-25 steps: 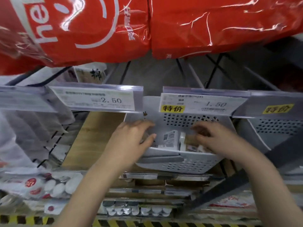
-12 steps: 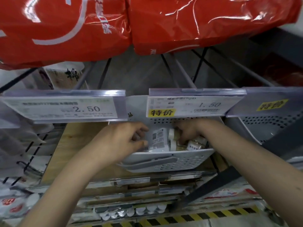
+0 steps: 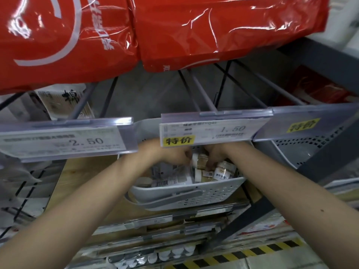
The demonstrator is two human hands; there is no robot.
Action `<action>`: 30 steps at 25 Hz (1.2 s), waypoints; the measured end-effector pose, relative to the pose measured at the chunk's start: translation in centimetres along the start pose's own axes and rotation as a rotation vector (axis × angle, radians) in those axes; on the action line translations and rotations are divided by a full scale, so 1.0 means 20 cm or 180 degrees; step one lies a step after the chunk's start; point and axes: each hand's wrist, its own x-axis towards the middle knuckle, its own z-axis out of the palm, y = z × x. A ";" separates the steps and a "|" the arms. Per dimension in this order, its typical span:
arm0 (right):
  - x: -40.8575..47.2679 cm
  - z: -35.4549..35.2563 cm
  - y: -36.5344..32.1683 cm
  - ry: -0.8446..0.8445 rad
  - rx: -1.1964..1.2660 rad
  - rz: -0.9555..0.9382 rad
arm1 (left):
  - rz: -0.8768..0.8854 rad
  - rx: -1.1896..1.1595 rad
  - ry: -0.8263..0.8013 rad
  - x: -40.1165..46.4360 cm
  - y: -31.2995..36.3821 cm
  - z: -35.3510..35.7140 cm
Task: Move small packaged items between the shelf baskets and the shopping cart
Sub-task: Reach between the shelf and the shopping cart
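Right, both my hands are deep in the white basket (image 3: pixel 194 193) on the shelf, and the 1.50 price tag (image 3: pixel 209 131) hangs across my knuckles. My left hand (image 3: pixel 167 152) reaches in from the left, fingers curled down over a clear flat packet (image 3: pixel 174 175), though whether I actually grip it I cannot tell. My right hand (image 3: pixel 215 154) has fingers curled in among the small jars (image 3: pixel 223 169); the tips are buried, so a pinch there is also unclear. To do this well, I reckon I should settle on one jar at a time, close round its body rather than the cap, and lift straight up past the tag edge so nothing snags. Off to the left sits the 2.50 tag (image 3: pixel 64 140) over a wooden shelf board (image 3: pixel 83 169). Above, big red bags (image 3: pixel 136 35) press low. On the right is another pale basket (image 3: pixel 299 152), with hazard tape (image 3: pixel 252 253) on the floor below. No cart is in sight.
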 end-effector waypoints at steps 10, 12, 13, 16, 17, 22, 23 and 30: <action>-0.17 -0.03 0.07 0.0705 0.1551 0.0145 | 0.0264 0.0533 -0.0067 0.08 0.03 0.06; -0.18 0.01 0.10 0.1107 0.1922 0.0094 | 0.0384 0.0362 -0.0006 0.09 0.05 0.06; -0.19 0.03 0.11 0.1325 0.2117 0.0069 | 0.0501 0.0130 -0.0012 0.09 0.08 0.07; -0.29 0.09 0.08 0.2138 0.2341 0.0195 | 0.0783 -0.0431 -0.0119 0.14 0.15 0.09; -0.33 0.10 0.06 0.2311 0.2318 0.0262 | 0.0807 -0.0505 -0.0191 0.17 0.17 0.11; -0.39 0.12 0.02 0.2778 0.2774 0.0053 | 0.0624 -0.0057 -0.0045 0.36 0.19 0.20; -0.39 0.12 0.02 0.2814 0.2835 0.0049 | 0.0595 -0.0054 -0.0013 0.38 0.19 0.23; -0.39 0.13 0.02 0.3113 0.2892 -0.0147 | 0.0796 -0.0070 -0.0093 0.35 0.18 0.20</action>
